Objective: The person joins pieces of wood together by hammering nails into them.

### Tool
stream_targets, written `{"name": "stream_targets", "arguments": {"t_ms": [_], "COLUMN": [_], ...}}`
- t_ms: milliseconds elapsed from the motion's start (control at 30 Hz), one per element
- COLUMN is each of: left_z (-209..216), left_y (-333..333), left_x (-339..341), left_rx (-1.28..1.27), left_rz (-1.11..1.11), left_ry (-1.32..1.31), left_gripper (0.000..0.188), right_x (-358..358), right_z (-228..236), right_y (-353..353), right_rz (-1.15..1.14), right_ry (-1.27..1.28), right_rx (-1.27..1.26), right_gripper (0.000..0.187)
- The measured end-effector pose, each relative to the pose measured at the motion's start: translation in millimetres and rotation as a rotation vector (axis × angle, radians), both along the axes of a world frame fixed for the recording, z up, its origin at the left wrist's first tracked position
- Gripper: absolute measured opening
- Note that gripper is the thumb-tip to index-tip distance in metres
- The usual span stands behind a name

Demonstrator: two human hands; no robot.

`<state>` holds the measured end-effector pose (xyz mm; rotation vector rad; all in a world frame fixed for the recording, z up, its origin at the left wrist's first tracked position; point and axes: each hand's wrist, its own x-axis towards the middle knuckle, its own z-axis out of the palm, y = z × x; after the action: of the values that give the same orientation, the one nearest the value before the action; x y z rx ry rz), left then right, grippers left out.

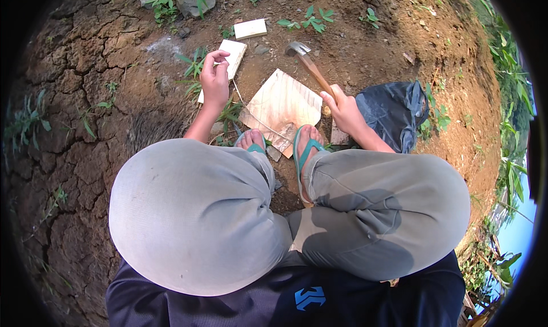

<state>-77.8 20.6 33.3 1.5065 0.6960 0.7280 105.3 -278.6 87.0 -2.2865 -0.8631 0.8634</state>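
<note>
Item: one claw hammer (pixel 315 74), wooden-handled. My right hand (pixel 345 111) is wrapping around the lower handle; the metal head is pointing away from me, beyond the board's far right edge.

Item: my left hand (pixel 216 81), fingers curling over a pale wooden strip (pixel 237 55). Whether it is touching the strip or pinching anything small, I cannot tell.

Item: one flat board (pixel 279 101), lying on the ground (pixel 365 50) between my hands, one corner pointing away from me, its near edge reaching my feet. A thin strand (pixel 254 117) is crossing its left part.

Item: one small pale block (pixel 250 29), lying beyond the strip's far end.

Item: one crumpled dark sheet (pixel 391 113), lying beside my right forearm.

Hazards, as I am judging them: my left fingers are sitting within the hammer's likely reach, so a stray swing could be hitting them. My right toes (pixel 311 134) are resting at the board's near edge, so a glancing blow could be landing there. Uneven soil could be letting the board rock; the strand could be snagging.

Clearance: soil is opening out past the board's far corner; the near edge is crowding my feet, and the sheet is narrowing the right side.
</note>
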Motion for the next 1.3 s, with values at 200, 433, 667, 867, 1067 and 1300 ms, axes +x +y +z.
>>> {"name": "stream_targets", "arguments": {"t_ms": [200,433,667,867,1067,1300], "left_z": [-3,-4,6,14,6,-2], "left_y": [4,7,6,5,6,33], "left_x": [-1,-3,5,1,-6,-18], "left_rx": [0.050,0.054,-0.006,-0.003,0.004,0.090], "left_rz": [0.016,0.045,0.056,0.044,0.054,0.120], "left_ry": [0.007,0.005,-0.049,-0.054,-0.027,0.195], "left_gripper": [0.019,0.019,0.020,0.020,0.021,0.016], "right_x": [-8,-9,-34,-26,-24,-18], "right_z": [-20,6,-9,-18,-1,-25], "right_y": [-9,7,-3,12,7,-10], "right_rz": [0.049,0.031,-0.048,0.066,0.011,0.014], "right_ry": [0.065,0.004,-0.150,0.003,0.019,0.005], "right_rx": [-0.114,-0.034,0.332,-0.042,0.006,-0.159], "right_gripper": [0.040,0.038,0.028,0.034,0.036,0.042]}}
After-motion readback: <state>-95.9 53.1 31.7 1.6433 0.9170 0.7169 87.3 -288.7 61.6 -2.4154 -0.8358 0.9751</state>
